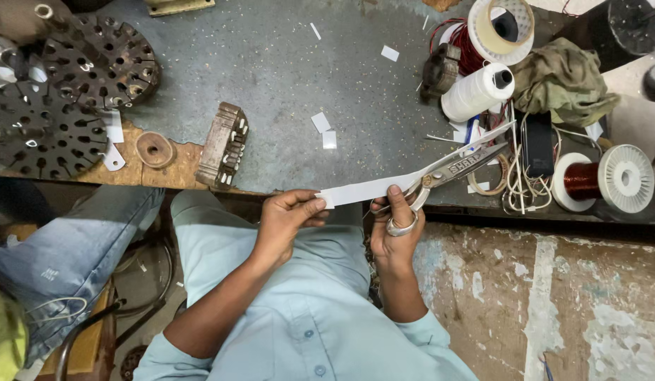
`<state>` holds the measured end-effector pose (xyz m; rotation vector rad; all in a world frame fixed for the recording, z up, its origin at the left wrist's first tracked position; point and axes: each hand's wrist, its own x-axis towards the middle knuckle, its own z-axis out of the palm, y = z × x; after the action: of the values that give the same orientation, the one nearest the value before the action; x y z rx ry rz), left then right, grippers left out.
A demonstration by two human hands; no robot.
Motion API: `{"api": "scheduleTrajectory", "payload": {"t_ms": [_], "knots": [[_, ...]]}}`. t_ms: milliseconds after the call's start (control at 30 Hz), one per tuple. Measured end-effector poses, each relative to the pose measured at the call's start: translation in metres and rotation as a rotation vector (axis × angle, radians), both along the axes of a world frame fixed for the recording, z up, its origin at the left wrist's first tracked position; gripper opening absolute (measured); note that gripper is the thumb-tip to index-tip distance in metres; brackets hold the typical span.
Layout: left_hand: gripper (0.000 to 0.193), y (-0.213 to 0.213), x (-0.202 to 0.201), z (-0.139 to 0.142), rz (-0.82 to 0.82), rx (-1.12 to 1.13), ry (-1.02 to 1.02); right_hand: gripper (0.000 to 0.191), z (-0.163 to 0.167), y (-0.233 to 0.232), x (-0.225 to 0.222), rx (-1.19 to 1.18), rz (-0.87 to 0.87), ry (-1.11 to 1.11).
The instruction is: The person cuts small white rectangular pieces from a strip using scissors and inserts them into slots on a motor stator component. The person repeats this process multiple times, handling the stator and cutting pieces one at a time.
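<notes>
L hand (284, 220) pinched the near end of a long white paper strip (373, 188) betw thumb & fingers (308, 205). R hand (396, 233) gripped large steel scissors (451, 171), fingers through the handle loops, blades parted w/ the strip betw them. Strip ran above the grey workbench (271, 85) edge. Farther: white thread spool (477, 92), copper wire reel (604, 179), tape roll (502, 28).

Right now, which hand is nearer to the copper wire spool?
The right hand. It holds the scissors a short way left of the copper wire spool. The left hand, pinching the white strip's other end, sits farther left.
</notes>
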<state>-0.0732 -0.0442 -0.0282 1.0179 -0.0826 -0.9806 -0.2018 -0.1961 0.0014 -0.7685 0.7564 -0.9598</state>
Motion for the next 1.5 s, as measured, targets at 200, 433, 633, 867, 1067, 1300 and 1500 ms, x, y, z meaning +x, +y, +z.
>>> {"api": "scheduleTrajectory", "payload": {"t_ms": [200,433,633,867,1067,1300,1500], "knots": [[0.016,-0.003,-0.002,-0.003,-0.021,-0.033,-0.029,0.023,-0.001,0.005,-0.008,-0.215,0.021,0.073],[0.014,-0.006,0.013,-0.006,0.025,-0.038,-0.034,0.013,-0.038,0.005,-0.079,-0.819,0.456,0.429],[0.014,-0.007,0.015,-0.007,0.054,-0.027,0.006,0.021,-0.059,0.018,-0.089,-0.507,1.03,0.596],[0.014,-0.005,0.009,-0.005,0.074,0.033,-0.024,0.015,-0.046,0.021,-0.053,-0.312,1.148,0.479],[0.015,0.001,0.011,-0.004,0.107,0.066,-0.008,0.012,-0.047,0.028,-0.05,-0.37,1.127,0.467],[0.015,0.002,0.007,-0.006,0.105,0.066,-0.023,0.006,-0.059,0.036,-0.061,-0.309,1.07,0.494],[0.034,-0.007,0.021,0.016,0.155,0.098,-0.298,0.007,-0.045,0.022,-0.05,-0.45,0.891,0.368]]}}
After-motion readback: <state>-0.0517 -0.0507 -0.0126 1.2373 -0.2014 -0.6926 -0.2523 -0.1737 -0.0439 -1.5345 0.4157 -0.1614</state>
